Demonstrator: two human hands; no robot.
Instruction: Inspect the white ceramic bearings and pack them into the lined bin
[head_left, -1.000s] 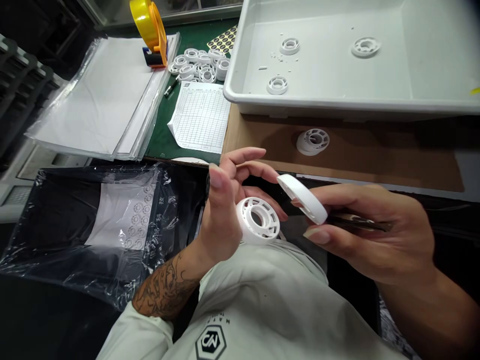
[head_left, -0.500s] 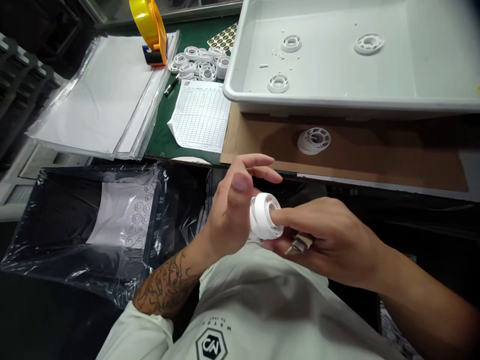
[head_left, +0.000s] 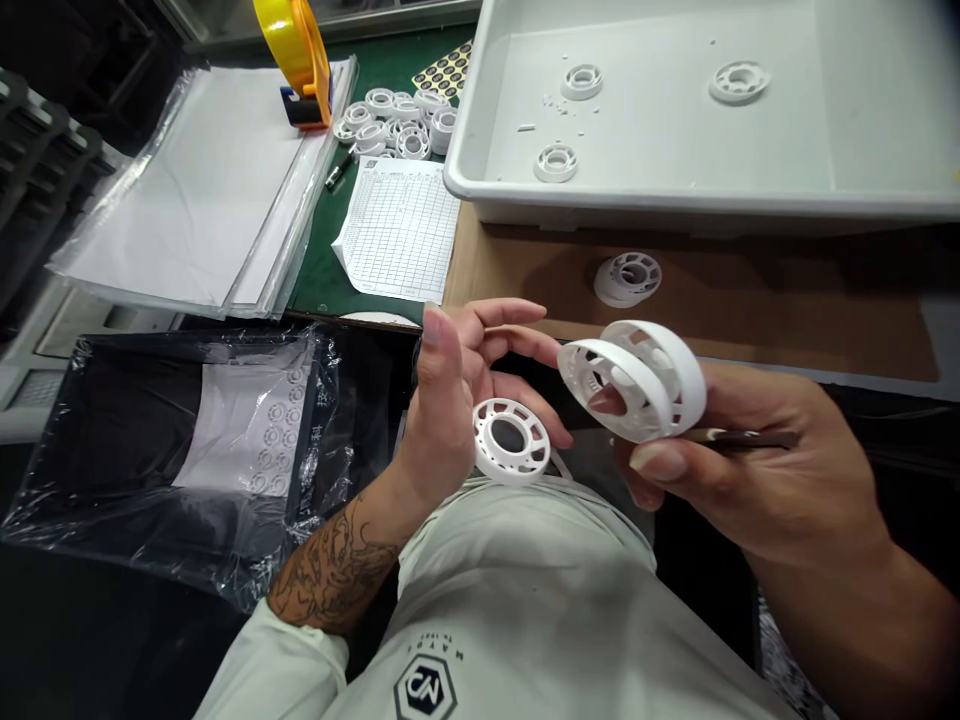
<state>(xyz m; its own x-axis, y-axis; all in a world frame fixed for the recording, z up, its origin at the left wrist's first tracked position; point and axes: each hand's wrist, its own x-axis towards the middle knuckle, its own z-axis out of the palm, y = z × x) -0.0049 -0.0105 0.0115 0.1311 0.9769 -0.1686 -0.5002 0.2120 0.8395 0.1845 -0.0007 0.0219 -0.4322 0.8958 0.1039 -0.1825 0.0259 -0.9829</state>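
Observation:
My left hand (head_left: 457, 400) is turned palm up, its thumb raised and its fingers loosely spread. A white plastic ring (head_left: 512, 441) with slots around a wide centre hole rests tilted in that palm. To the right, my right hand (head_left: 757, 460) grips two white plastic rings (head_left: 634, 385), held at an angle to each other with a gap between them. Also in the right hand is a slim tool with a dark brown handle (head_left: 757, 439); its working end is mostly hidden behind the rings and fingers.
On brown cardboard (head_left: 787, 320) stands a small stack of white rings (head_left: 628, 279). Behind it, a white tray (head_left: 675, 208) holds 3 rings and crumbs. Further left are a ring pile (head_left: 405, 125), a printed sheet (head_left: 397, 230), a tape dispenser (head_left: 307, 75) and a plastic-lined bin (head_left: 150, 540).
My right hand has moved right and up from the left palm, taking two rings with it. One ring stays in my left hand, whose thumb has swung up and outward.

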